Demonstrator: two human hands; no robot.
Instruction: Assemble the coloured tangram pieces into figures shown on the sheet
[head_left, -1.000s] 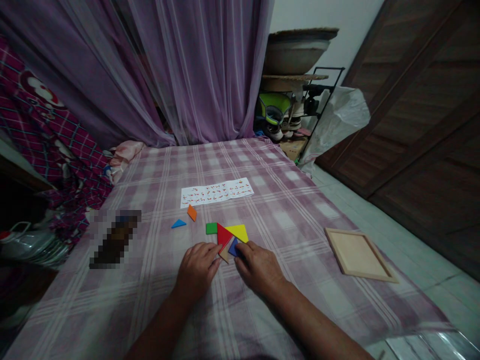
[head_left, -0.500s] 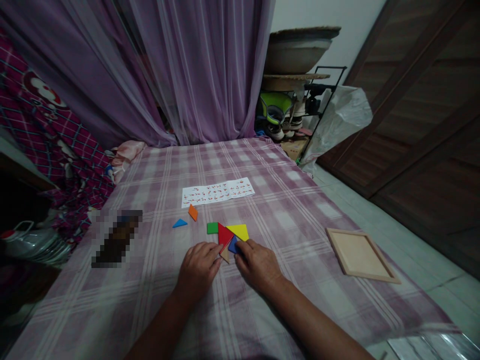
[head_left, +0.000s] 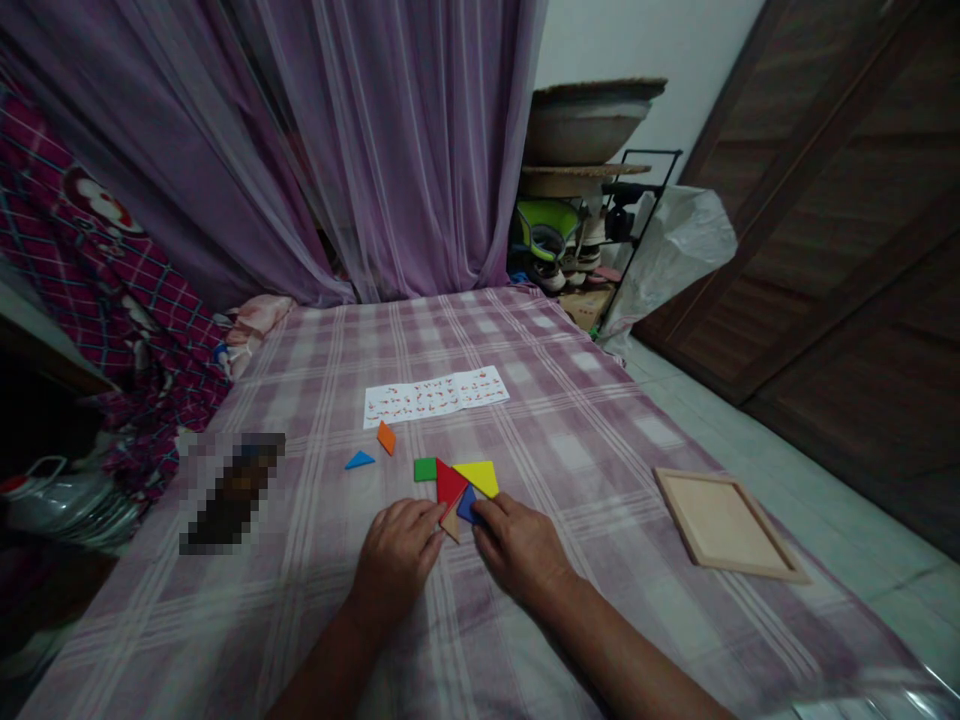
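Two hands meet over coloured puzzle pieces on a checked cloth.

The left hand (head_left: 396,558) lies palm down, fingers loosely curled, tips touching the tan piece (head_left: 451,524) and red triangle (head_left: 448,484). The right hand (head_left: 519,548), knuckles up, fingers bent, presses on the blue piece (head_left: 466,505). A yellow triangle (head_left: 478,477) lies at 12 o'clock from the right hand; the green square (head_left: 425,469) sits just beside the red triangle.

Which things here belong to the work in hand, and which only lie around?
In use: left hand, right hand, red piece, blue piece, tan piece, yellow piece, green square.
Lying about: wooden tray, paper sheet, orange piece.
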